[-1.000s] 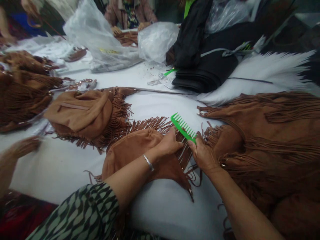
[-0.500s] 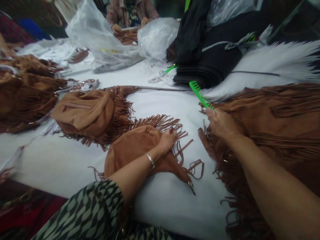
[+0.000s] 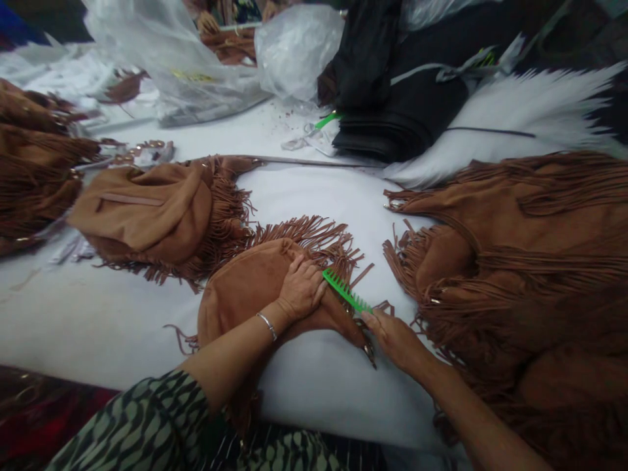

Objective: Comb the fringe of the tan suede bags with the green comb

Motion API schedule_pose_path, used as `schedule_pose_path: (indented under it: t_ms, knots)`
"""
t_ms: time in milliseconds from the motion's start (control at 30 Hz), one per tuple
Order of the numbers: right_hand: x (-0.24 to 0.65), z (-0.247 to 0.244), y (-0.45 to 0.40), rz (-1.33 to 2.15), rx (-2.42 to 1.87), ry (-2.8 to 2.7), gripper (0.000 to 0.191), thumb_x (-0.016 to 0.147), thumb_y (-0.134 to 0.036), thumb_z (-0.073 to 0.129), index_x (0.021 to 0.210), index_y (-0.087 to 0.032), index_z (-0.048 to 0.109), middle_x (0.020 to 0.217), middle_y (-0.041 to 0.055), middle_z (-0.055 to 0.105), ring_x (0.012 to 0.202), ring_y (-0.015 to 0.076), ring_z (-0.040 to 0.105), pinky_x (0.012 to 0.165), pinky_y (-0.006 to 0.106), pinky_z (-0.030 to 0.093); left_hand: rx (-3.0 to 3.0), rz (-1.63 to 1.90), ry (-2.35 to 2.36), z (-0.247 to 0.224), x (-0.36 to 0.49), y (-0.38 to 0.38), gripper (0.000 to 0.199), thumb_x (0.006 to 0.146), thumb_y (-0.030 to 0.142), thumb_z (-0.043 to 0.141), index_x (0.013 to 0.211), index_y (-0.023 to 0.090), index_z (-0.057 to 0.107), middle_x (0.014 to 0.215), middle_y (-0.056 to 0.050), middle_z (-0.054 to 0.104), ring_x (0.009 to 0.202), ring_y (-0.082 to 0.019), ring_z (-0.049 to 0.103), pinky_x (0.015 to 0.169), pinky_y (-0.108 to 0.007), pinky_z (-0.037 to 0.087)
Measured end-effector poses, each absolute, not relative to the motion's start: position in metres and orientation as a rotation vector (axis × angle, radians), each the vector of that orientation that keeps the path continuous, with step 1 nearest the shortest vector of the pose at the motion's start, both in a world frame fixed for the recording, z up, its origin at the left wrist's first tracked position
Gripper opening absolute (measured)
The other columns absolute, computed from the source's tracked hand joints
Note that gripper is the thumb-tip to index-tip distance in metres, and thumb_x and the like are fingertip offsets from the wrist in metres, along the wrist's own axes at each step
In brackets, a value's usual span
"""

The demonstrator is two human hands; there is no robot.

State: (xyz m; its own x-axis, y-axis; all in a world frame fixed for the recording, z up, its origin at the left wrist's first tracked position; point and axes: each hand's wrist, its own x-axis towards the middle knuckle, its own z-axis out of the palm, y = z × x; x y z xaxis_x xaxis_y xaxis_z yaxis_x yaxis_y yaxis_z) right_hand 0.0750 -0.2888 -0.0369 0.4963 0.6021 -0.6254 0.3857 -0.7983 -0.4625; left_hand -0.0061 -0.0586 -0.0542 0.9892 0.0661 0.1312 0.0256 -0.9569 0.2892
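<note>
A brown fringed bag (image 3: 245,281) lies on the white table, its fringe (image 3: 314,232) fanned out along the far and right edges. My left hand (image 3: 301,288) rests flat on the bag near its right part, fingers spread a little, holding nothing. Pinched in my right hand (image 3: 387,330) is a green comb (image 3: 347,292), which lies over the fringe just right of my left hand, teeth facing away from me. Below the comb, the bag's narrow end with a metal clip (image 3: 367,353) points toward the lower right.
Another brown bag (image 3: 147,209) sits at the left, with more fringed bags (image 3: 34,176) beyond it. A large fringed pile (image 3: 549,242) covers the right side. Plastic bags (image 3: 299,52), folded black material (image 3: 397,124) and white fringe (image 3: 510,118) are behind. A person's hands show at the top.
My right hand has brought the comb left and down from the right-hand pile to the bag's fringe. My left hand has moved from the fringe onto the bag, its fingers now flatter.
</note>
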Motion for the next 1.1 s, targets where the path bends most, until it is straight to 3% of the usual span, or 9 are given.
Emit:
schedule_pose_path:
  t_ms: [133,333,500,633,767,800,900,1000,1100]
  knots:
    - [0.067,-0.031,-0.263,1.238,-2.647,-0.974,0.05,0.096,-0.049,0.015,0.095,-0.017,0.053,0.091,0.0142,0.068,0.091,0.0259,0.065,0.073,0.033,0.043,2.841,0.34,0.104,-0.07,-0.026,-0.054,0.022,0.089,0.026,0.042,0.082,0.019,0.061,0.087,-0.004,0.062,0.097,-0.019,0.053,0.111,-0.042,0.026]
    - [0.111,-0.039,-0.228,1.043,-2.859,-0.939,0.06,0.094,-0.056,0.014,0.103,-0.013,0.055,0.09,0.0191,0.068,0.09,0.0301,0.066,0.072,0.038,0.046,2.866,0.388,0.091,-0.073,-0.033,-0.046,0.021,0.086,0.026,0.044,0.071,0.02,0.058,0.072,-0.003,0.056,0.081,-0.017,0.052,0.106,-0.04,0.032]
    - [0.149,-0.048,-0.223,0.878,-2.96,-0.897,0.062,0.094,-0.054,0.016,0.103,-0.01,0.058,0.096,0.0222,0.067,0.097,0.0305,0.064,0.08,0.04,0.045,2.879,0.262,0.149,-0.058,-0.021,-0.051,0.022,0.086,0.027,0.044,0.069,0.019,0.057,0.072,-0.005,0.058,0.08,-0.02,0.054,0.095,-0.042,0.038]
    - [0.145,-0.047,-0.231,0.768,-3.018,-0.875,0.061,0.095,-0.052,0.015,0.109,-0.01,0.057,0.099,0.0214,0.066,0.097,0.0303,0.063,0.082,0.042,0.045,2.793,0.018,0.35,-0.029,0.016,-0.072,0.017,0.08,0.024,0.051,0.093,0.015,0.058,0.09,-0.012,0.062,0.09,-0.026,0.055,0.088,-0.043,0.042]
    - [0.132,-0.041,-0.241,0.556,-3.024,-0.901,0.057,0.096,-0.048,0.019,0.123,-0.008,0.049,0.123,0.0244,0.056,0.109,0.028,0.058,0.09,0.04,0.043,2.467,-0.19,0.633,-0.024,0.063,-0.094,0.058,0.069,0.026,0.062,0.122,0.008,0.045,0.112,-0.021,0.059,0.102,-0.032,0.056,0.088,-0.044,0.043]
    - [0.13,-0.039,-0.243,0.481,-3.002,-0.932,0.057,0.096,-0.047,0.021,0.129,-0.007,0.045,0.132,0.0248,0.05,0.115,0.0277,0.055,0.093,0.039,0.042,2.36,-0.224,0.659,-0.028,0.072,-0.098,0.056,0.069,0.028,0.062,0.12,0.01,0.047,0.111,-0.019,0.06,0.102,-0.032,0.056,0.088,-0.044,0.043]
    - [0.13,-0.032,-0.247,0.4,-2.949,-0.985,0.058,0.096,-0.046,0.024,0.137,-0.007,0.036,0.144,0.0237,0.036,0.118,0.0281,0.053,0.095,0.038,0.041,2.131,-0.25,0.553,-0.046,0.087,-0.102,0.023,0.079,0.033,0.053,0.095,0.017,0.059,0.092,-0.007,0.065,0.091,-0.023,0.06,0.084,-0.036,0.045]
    - [0.138,-0.028,-0.247,0.52,-2.931,-1.006,0.056,0.096,-0.046,0.025,0.136,-0.01,0.038,0.144,0.0229,0.037,0.107,0.029,0.06,0.091,0.04,0.043,2.088,-0.212,0.431,-0.059,0.083,-0.099,0.029,0.09,0.03,0.035,0.082,0.016,0.058,0.079,-0.003,0.062,0.076,-0.015,0.058,0.075,-0.027,0.046]
    - [0.16,-0.022,-0.245,0.694,-2.961,-0.886,0.057,0.095,-0.049,0.023,0.13,-0.009,0.045,0.129,0.0245,0.053,0.099,0.0309,0.064,0.086,0.043,0.044,2.111,-0.141,0.401,-0.061,0.065,-0.093,0.03,0.092,0.031,0.032,0.085,0.016,0.057,0.081,-0.003,0.06,0.076,-0.014,0.055,0.075,-0.027,0.046]
